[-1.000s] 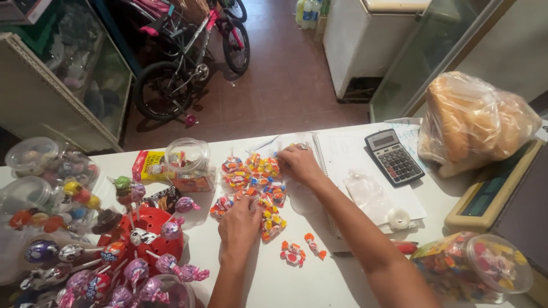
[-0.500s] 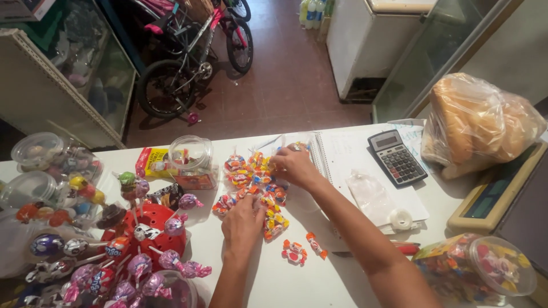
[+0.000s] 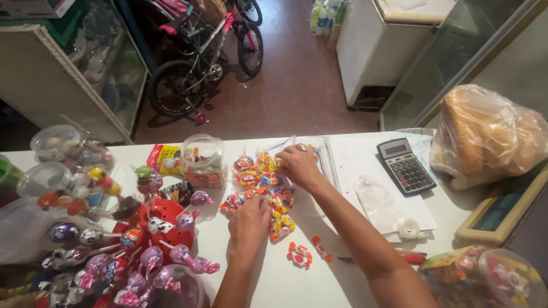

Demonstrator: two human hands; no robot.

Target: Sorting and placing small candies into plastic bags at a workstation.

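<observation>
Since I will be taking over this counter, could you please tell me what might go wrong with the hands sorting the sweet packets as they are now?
The left hand presses on small clear packets of coloured sweets close to the red lollipop stand; a sideways nudge might tip it. The right hand works beside the white spiral notebook, so packets could slide onto it. Loose red-wrapped sweets lie near the white counter edge and may get brushed off.
</observation>
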